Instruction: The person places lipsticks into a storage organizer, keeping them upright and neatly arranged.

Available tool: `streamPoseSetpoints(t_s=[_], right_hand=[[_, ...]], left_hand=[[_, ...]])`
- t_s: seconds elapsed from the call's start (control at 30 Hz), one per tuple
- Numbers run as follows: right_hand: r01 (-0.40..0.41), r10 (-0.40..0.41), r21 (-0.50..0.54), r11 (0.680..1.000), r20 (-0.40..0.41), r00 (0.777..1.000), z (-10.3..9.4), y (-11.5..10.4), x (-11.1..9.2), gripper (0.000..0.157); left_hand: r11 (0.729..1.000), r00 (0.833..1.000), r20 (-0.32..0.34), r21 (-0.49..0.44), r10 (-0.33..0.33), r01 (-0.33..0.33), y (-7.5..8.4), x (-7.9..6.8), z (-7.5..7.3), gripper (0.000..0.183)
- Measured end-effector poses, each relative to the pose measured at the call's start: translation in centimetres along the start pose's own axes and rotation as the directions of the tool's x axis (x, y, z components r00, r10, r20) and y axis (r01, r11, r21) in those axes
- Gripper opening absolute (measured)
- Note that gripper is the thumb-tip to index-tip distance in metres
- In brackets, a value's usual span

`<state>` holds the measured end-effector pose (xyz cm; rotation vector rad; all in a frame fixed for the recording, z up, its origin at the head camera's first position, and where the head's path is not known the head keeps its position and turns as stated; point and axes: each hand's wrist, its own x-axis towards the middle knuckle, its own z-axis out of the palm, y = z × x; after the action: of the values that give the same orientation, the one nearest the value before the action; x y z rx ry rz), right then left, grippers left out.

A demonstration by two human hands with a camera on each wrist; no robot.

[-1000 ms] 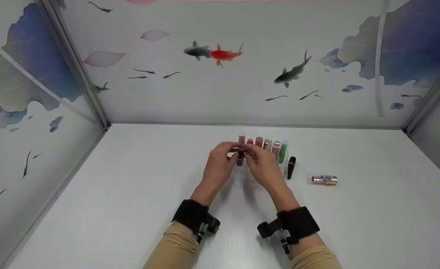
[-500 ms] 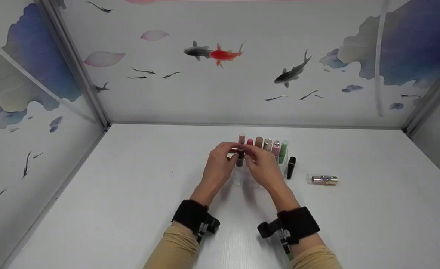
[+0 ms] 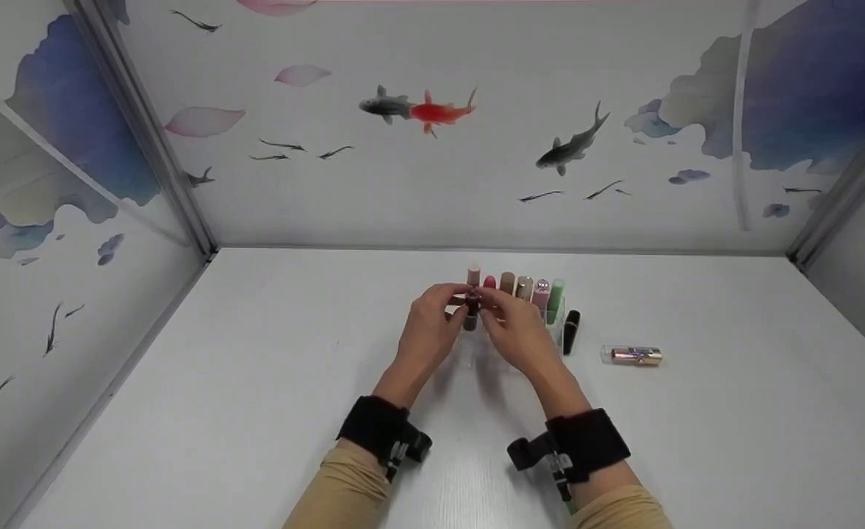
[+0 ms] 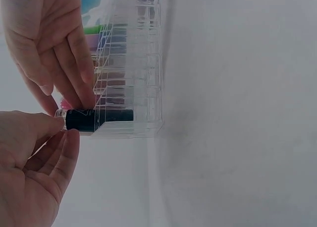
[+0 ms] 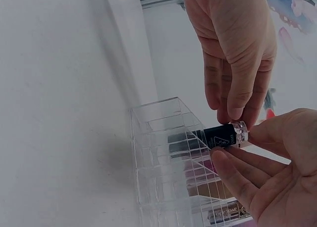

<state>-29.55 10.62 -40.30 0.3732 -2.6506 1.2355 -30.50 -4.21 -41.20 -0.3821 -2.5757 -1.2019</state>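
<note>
A dark lipstick tube with a clear top (image 3: 470, 321) stands in the front slot at the left end of a clear stepped organizer (image 5: 173, 113). My left hand (image 3: 432, 323) pinches the tube near its top between thumb and fingers. From the other side, my right hand (image 3: 517, 327) has its thumb and fingers on the same tube. In the left wrist view, the lower part of the dark tube (image 4: 81, 120) shows through the organizer wall. A pale pink lipstick (image 3: 474, 275) rises just behind both hands.
Several more lipsticks fill the organizer's back row, with a green one (image 3: 556, 294) at the right end. Right of the organizer is a black tube with a gold band (image 3: 571, 332). Further right lies a gold lipstick with a clear cap (image 3: 634, 356).
Both hands keep their hold on the dark tube and have barely moved. The head view has shifted slightly, so the scene sits a little lower in it.
</note>
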Motion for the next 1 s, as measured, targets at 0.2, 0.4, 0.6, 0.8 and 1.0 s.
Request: streamPoseSetpoints(t_s=[0.2,0.4,0.6,0.8,1.0], right_hand=[[-0.010,0.010,-0.002,1.000,0.019,1.000,-0.4,0.1,-0.3,0.037],[-0.027,0.026,0.019,0.999,0.047,0.999,-1.0,0.3,-0.6,0.035],[-0.002,-0.001,0.027,1.000,0.083,0.997,-2.0,0.7,-0.6,0.033],[0.012,-0.014,0.017,1.000,0.118,0.993,-4.7,1.6,-1.0,0.032],[0.038,-0.038,0.003,0.999,0.152,0.988,-8.1,2.8,-1.5,0.030]], left_hand=[[1.000,1.000,-0.011,-0.007,0.012,-0.012,-0.2,-0.1,0.1,0.032],[1.000,1.000,-0.020,-0.014,0.013,-0.013,0.0,-0.2,-0.1,0.029],[0.999,0.998,-0.052,0.005,0.045,-0.045,0.9,-0.1,-0.4,0.028],[0.997,0.995,-0.068,0.014,0.071,-0.070,2.4,-0.4,-0.5,0.027],[0.979,0.982,-0.030,0.097,0.184,-0.180,4.1,-1.1,0.1,0.020]])
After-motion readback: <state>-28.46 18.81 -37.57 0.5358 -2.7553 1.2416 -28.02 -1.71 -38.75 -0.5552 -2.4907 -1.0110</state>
